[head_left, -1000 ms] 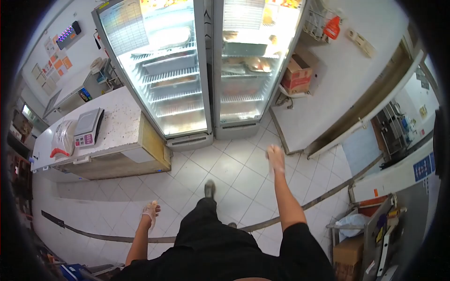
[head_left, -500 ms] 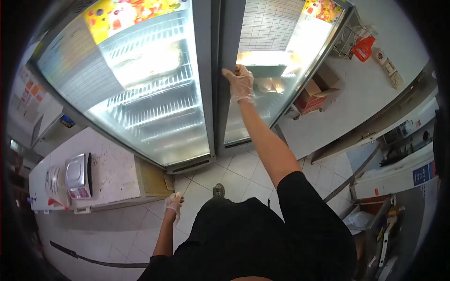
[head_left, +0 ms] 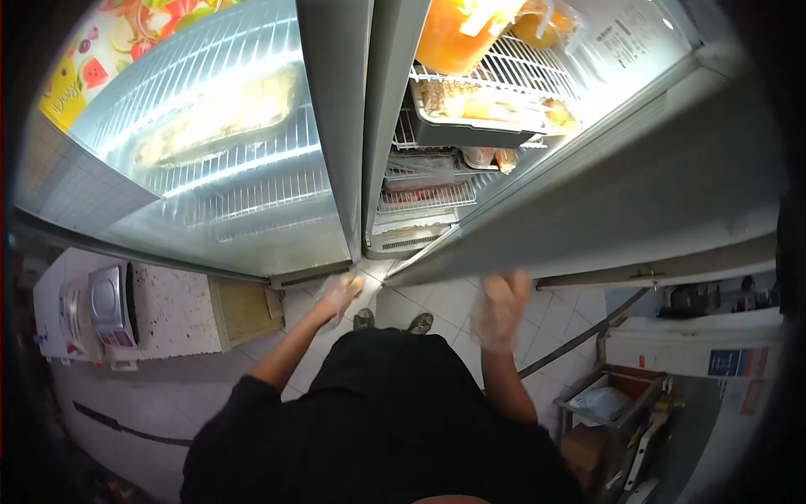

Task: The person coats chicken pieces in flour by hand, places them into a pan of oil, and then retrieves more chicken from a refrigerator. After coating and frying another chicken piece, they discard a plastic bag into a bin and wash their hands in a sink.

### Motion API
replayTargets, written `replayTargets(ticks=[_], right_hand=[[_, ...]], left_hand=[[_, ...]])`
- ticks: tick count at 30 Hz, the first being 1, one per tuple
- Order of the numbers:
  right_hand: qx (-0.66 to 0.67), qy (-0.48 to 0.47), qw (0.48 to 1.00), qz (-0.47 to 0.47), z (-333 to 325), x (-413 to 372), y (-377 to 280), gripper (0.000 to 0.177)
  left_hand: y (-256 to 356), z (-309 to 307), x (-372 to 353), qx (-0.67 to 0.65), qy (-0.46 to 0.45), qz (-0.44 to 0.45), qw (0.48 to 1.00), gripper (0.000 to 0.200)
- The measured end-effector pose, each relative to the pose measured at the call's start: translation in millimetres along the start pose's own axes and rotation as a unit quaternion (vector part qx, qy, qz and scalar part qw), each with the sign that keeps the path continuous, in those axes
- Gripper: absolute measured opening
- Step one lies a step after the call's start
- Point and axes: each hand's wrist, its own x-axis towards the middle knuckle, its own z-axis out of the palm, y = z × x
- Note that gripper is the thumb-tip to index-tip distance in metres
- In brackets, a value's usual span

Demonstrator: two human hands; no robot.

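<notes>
The right fridge stands with its door (head_left: 638,185) swung out to the right. On its wire shelves are a large orange container (head_left: 457,38), a dark tray (head_left: 470,133) of food and clear-lidded boxes (head_left: 420,168). My left hand (head_left: 340,292), in a clear plastic glove, is below the left fridge's lower corner, closed on something small and pale that I cannot make out. My right hand (head_left: 499,311), also gloved, is just below the open door's edge, apart from it; motion smears its fingers.
The left fridge's glass door (head_left: 210,168) is closed. At the left, a counter (head_left: 180,311) bears a metal scale (head_left: 113,302). An open drawer or bin (head_left: 604,399) stands at lower right. My two shoes (head_left: 420,322) are on the tiles.
The right fridge's door has swung open, showing its shelves. My right hand has let go of the door's edge and come down towards my body. My left hand has risen closer to the fridges.
</notes>
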Motion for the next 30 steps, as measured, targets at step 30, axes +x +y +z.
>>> replayTargets(ticks=[30], right_hand=[[0.329, 0.397, 0.766, 0.383, -338, -166, 213, 0.031]], left_hand=[[140, -86, 402, 0.610, 0.169, 0.169, 0.756, 0.040]])
